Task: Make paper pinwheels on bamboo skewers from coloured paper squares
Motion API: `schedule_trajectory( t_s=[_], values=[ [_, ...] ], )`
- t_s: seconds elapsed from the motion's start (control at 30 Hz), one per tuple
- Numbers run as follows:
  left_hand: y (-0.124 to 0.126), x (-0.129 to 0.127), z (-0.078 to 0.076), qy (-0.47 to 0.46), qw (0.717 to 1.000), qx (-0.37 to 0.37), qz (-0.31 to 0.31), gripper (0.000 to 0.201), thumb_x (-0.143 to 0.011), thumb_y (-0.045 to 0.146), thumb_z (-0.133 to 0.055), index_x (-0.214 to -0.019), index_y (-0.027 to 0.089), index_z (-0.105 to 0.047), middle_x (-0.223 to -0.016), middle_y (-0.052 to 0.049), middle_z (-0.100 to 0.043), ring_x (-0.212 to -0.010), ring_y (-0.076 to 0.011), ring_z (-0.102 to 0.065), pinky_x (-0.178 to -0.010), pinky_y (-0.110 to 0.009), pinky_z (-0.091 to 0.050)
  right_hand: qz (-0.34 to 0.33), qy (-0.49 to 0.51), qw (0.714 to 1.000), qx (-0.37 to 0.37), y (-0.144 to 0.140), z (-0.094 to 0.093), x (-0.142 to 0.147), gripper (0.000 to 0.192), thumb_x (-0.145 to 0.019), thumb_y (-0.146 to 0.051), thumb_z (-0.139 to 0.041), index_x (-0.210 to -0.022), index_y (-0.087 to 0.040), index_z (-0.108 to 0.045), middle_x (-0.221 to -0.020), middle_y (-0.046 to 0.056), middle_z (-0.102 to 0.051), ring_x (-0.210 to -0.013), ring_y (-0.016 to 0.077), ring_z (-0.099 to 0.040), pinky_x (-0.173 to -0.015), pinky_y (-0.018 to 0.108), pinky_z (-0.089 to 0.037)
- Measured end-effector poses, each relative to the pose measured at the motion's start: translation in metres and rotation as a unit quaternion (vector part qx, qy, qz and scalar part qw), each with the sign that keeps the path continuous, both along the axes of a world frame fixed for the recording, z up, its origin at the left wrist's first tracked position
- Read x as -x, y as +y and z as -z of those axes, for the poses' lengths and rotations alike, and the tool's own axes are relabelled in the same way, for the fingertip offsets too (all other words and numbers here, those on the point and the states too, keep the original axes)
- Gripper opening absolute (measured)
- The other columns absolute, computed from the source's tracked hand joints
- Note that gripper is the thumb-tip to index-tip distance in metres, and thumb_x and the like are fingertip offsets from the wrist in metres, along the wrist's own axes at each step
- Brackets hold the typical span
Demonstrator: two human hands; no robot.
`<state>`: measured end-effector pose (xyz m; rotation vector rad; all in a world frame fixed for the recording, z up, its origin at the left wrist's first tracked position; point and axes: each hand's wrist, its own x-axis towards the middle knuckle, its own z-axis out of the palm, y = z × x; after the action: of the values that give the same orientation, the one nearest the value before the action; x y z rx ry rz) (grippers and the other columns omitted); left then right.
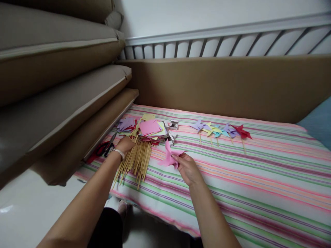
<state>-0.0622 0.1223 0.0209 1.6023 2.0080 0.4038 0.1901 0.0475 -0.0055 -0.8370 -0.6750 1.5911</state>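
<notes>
My right hand [186,167] pinches a pink paper pinwheel [169,156] between thumb and fingers, holding it just above the striped cloth; no stick shows on it. At the upper end of a bundle of thin wooden sticks [137,156] is my left hand [126,144], with a pale bracelet on its wrist. Its fingertips are hidden among the sticks and paper, so whether they grip one does not show. Beyond the sticks lies a stack of square papers [150,127], pink on top. Purple cut paper pieces [126,124] lie left of that stack.
Several finished pinwheels on sticks [216,130] lie in a row at the back right. Scissors [106,147] with dark handles rest left of my left hand. A small open box [173,124] stands behind the papers. Stacked brown mattresses [77,93] border the left side.
</notes>
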Motion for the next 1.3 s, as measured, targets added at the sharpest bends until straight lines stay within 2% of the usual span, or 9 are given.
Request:
schedule_trajectory(
  t_s=[0.13,0.2,0.27,0.3,0.37,0.53,0.73,1.07,1.3],
  values=[
    [-0.036,-0.016,-0.018,-0.182,0.983,-0.003,0.034,0.011,-0.074,0.023,-0.056,-0.083,0.017,-0.056,-0.075,-0.005,-0.067,-0.068,-0.0154,-0.064,-0.061,-0.025,-0.049,-0.041,-0.026,0.999,-0.025,-0.004,-0.005,0.001,0.025,-0.056,-0.022,-0.080,-0.079,-0.018,-0.069,-0.066,-0.002,-0.062,-0.059,0.0101,-0.052,-0.056,0.022,-0.041],
    [-0.053,-0.032,-0.019,-0.445,0.892,0.032,0.068,0.025,-0.068,0.023,-0.066,-0.090,0.018,-0.055,-0.074,-0.003,-0.066,-0.069,-0.0163,-0.064,-0.066,-0.032,-0.052,-0.069,-0.038,0.996,-0.043,-0.007,-0.009,0.001,0.021,-0.056,-0.023,-0.080,-0.072,-0.017,-0.069,-0.063,-0.002,-0.060,-0.056,0.0089,-0.050,-0.053,0.021,-0.039],
    [-0.064,-0.049,-0.016,-0.577,0.811,0.058,0.082,0.029,-0.062,0.021,-0.072,-0.086,0.017,-0.055,-0.073,-0.001,-0.064,-0.068,-0.0159,-0.064,-0.067,-0.033,-0.052,-0.094,-0.050,0.992,-0.067,-0.011,-0.011,0.000,0.019,-0.054,-0.023,-0.081,-0.066,-0.017,-0.068,-0.064,-0.002,-0.059,-0.059,0.0096,-0.052,-0.055,0.022,-0.040],
    [-0.067,-0.057,-0.015,-0.608,0.787,0.060,0.087,0.028,-0.061,0.020,-0.074,-0.082,0.016,-0.056,-0.073,-0.001,-0.064,-0.067,-0.0146,-0.064,-0.067,-0.031,-0.052,-0.104,-0.062,0.989,-0.081,-0.013,-0.012,0.000,0.019,-0.054,-0.023,-0.082,-0.065,-0.017,-0.067,-0.065,-0.001,-0.059,-0.062,0.0106,-0.053,-0.058,0.022,-0.041],
    [-0.069,-0.068,-0.012,-0.636,0.764,0.056,0.095,0.024,-0.061,0.017,-0.075,-0.077,0.015,-0.057,-0.073,0.000,-0.063,-0.064,-0.0118,-0.062,-0.063,-0.025,-0.050,-0.128,-0.108,0.980,-0.107,-0.017,-0.014,-0.002,0.018,-0.056,-0.023,-0.081,-0.065,-0.017,-0.067,-0.068,0.000,-0.060,-0.066,0.0125,-0.054,-0.060,0.024,-0.043],
    [-0.067,-0.071,-0.005,-0.659,0.740,0.049,0.128,0.021,-0.065,0.016,-0.071,-0.083,0.016,-0.059,-0.077,-0.001,-0.065,-0.061,-0.0101,-0.060,-0.060,-0.023,-0.047,-0.159,-0.224,0.947,-0.166,-0.022,-0.021,-0.002,0.016,-0.063,-0.028,-0.077,-0.067,-0.017,-0.067,-0.070,0.002,-0.060,-0.070,0.0156,-0.056,-0.067,0.029,-0.045],
    [-0.074,-0.058,0.008,-0.688,0.715,0.078,0.098,0.048,-0.066,0.014,-0.069,-0.112,0.021,-0.055,-0.076,-0.001,-0.064,-0.063,-0.0107,-0.059,-0.060,-0.022,-0.045,-0.186,-0.228,0.933,-0.207,-0.017,-0.026,0.007,0.015,-0.066,-0.032,-0.075,-0.069,-0.019,-0.067,-0.073,0.002,-0.061,-0.074,0.0168,-0.057,-0.071,0.031,-0.047],
    [-0.073,-0.054,0.007,-0.683,0.729,0.035,0.025,0.028,-0.074,0.030,-0.065,-0.100,0.019,-0.062,-0.052,0.006,-0.051,-0.036,-0.0011,-0.034,-0.036,-0.014,-0.019,-0.146,-0.257,0.917,-0.268,-0.015,-0.043,0.019,0.006,-0.072,-0.025,-0.070,-0.072,-0.019,-0.068,-0.081,0.005,-0.064,-0.082,0.0183,-0.059,-0.077,0.033,-0.046],
    [-0.071,-0.054,0.004,-0.692,0.721,0.033,0.019,0.026,-0.064,0.022,-0.073,-0.088,0.015,-0.065,-0.060,0.002,-0.061,-0.047,-0.0059,-0.051,-0.046,-0.017,-0.038,-0.139,-0.262,0.914,-0.276,-0.012,-0.037,0.016,0.009,-0.072,-0.029,-0.071,-0.071,-0.021,-0.068,-0.087,0.005,-0.066,-0.087,0.0196,-0.060,-0.086,0.037,-0.044]
  ],
)
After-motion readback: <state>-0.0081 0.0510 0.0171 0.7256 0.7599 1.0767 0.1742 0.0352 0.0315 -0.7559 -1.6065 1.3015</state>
